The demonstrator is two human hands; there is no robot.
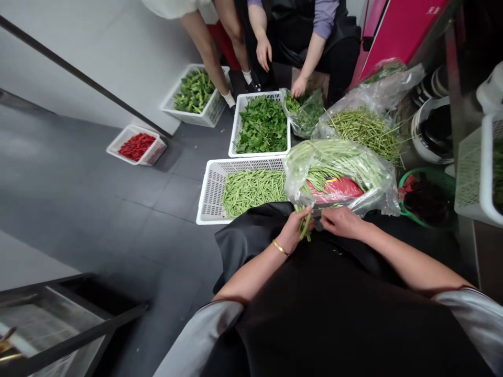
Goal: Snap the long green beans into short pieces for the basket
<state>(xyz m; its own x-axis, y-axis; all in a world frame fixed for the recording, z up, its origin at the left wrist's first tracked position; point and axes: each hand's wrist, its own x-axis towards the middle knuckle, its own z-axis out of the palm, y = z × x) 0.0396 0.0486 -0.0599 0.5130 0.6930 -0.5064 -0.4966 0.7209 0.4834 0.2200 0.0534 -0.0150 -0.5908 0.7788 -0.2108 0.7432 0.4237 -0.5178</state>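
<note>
My left hand [291, 230], with a gold bangle at the wrist, is closed round a small bunch of long green beans [305, 226] above my black apron [353, 314]. Just to its right, my right hand [342, 221] is closed, its fingers curled; whatever they may hold is hidden. Beyond both hands lies a clear plastic bag [379, 175] of long beans, with a red package [334, 191] showing in its opening. Short pieces of cut beans [253, 191] fill part of the white perforated crate [210, 196] at the left of the bag.
Beyond are a crate of leafy greens [263, 125], a bag of thin green stems [363, 128] and a co-worker's hand [299, 86] at bagged greens. Left are a basket of red peppers [137, 146] and another greens crate [194, 91]. A green basin [428, 196] stands right.
</note>
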